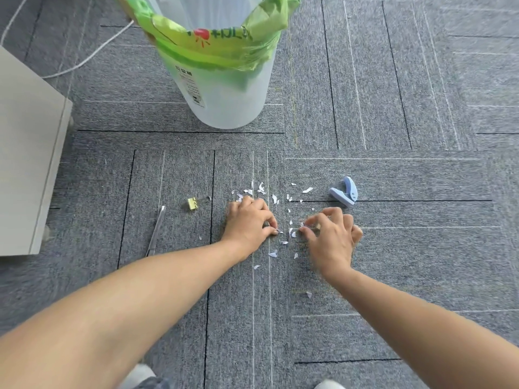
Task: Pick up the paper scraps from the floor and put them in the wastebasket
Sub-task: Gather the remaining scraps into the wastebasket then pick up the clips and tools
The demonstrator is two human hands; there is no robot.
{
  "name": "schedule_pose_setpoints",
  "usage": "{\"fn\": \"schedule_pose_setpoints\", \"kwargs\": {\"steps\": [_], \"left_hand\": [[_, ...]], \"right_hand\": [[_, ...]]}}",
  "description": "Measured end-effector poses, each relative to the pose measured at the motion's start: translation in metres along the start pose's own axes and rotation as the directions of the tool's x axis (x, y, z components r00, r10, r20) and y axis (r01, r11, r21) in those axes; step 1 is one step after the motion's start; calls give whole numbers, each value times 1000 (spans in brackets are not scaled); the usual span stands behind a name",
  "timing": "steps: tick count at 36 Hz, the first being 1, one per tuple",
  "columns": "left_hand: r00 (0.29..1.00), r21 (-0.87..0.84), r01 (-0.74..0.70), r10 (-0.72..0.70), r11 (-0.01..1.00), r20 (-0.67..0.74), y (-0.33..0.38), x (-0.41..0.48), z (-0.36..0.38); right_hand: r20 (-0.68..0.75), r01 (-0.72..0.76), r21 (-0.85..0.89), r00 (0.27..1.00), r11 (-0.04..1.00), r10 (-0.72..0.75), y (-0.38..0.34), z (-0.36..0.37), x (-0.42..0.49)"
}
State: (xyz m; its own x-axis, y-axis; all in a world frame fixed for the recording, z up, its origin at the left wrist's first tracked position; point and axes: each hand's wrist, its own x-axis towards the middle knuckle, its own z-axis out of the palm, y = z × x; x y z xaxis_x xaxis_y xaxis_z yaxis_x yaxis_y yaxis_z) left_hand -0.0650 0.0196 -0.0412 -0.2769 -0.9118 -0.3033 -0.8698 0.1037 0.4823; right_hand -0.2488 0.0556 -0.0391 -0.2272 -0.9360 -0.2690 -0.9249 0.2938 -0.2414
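Several small white paper scraps (289, 234) lie scattered on the grey carpet between and around my hands. My left hand (248, 223) rests on the floor with its fingers curled, and thumb and forefinger pinch scraps at its right side. My right hand (331, 237) hovers just to the right, fingers bent, pinching a scrap between thumb and forefinger. The white wastebasket (227, 94), lined with a green bag, stands upright on the carpet beyond the scraps.
A blue hole punch (345, 192) lies right of the scraps. A gold binder clip (193, 204) and a metal strip (156, 230) lie to the left. A white cabinet (28, 153) stands at the far left, with a white cable (92, 51) behind it.
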Motion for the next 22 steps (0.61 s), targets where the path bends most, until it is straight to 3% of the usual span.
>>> {"fn": "schedule_pose_setpoints", "kwargs": {"steps": [9, 18, 22], "left_hand": [[1000, -20, -21, 21, 1000, -11, -1, -6, 1], [1000, -221, 16, -12, 975, 18, -4, -18, -29], [998, -229, 0, 14, 973, 59, -12, -28, -49]], "right_hand": [[32, 51, -44, 998, 998, -50, -3, -5, 3], [93, 107, -106, 991, 989, -97, -6, -14, 3], [76, 153, -67, 986, 986, -148, -10, -24, -3]]}}
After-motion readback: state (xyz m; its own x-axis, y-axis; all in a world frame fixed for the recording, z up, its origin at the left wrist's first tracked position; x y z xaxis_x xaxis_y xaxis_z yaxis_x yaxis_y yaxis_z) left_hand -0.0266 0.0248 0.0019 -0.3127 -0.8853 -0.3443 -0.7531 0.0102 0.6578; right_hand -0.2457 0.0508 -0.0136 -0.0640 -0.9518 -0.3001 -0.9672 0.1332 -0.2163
